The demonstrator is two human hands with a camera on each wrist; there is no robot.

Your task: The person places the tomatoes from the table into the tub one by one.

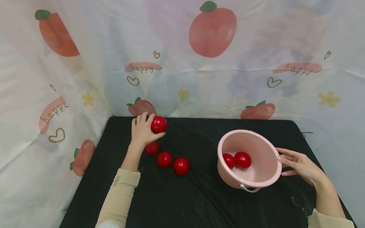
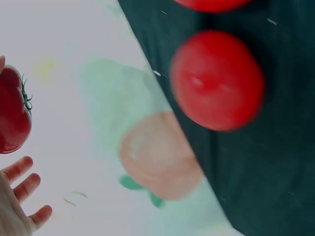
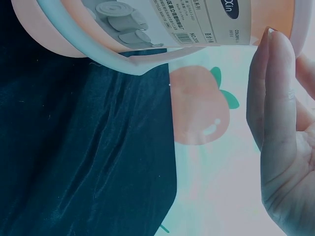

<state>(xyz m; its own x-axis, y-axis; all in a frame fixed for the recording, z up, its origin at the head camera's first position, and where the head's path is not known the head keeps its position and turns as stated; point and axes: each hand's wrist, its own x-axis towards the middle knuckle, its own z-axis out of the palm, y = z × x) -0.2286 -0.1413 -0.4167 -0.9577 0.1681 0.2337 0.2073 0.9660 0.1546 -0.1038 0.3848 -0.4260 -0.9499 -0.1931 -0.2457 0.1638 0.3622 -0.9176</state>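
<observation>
My left hand is at the back left of the table, its thumb and fingers around a red tomato. In the left wrist view that tomato shows its green calyx against the wall cloth. Three more tomatoes lie in a slanting row on the table: one partly behind the wrist, one in the middle, another nearest the bucket. To the right, a pink bucket leans with its mouth toward me, two tomatoes inside. My right hand pinches its right rim.
A black cloth covers the table. Behind and at the left hangs a pale printed curtain with fruit pictures. The bucket's white handle hangs down at its front, and its label shows in the right wrist view.
</observation>
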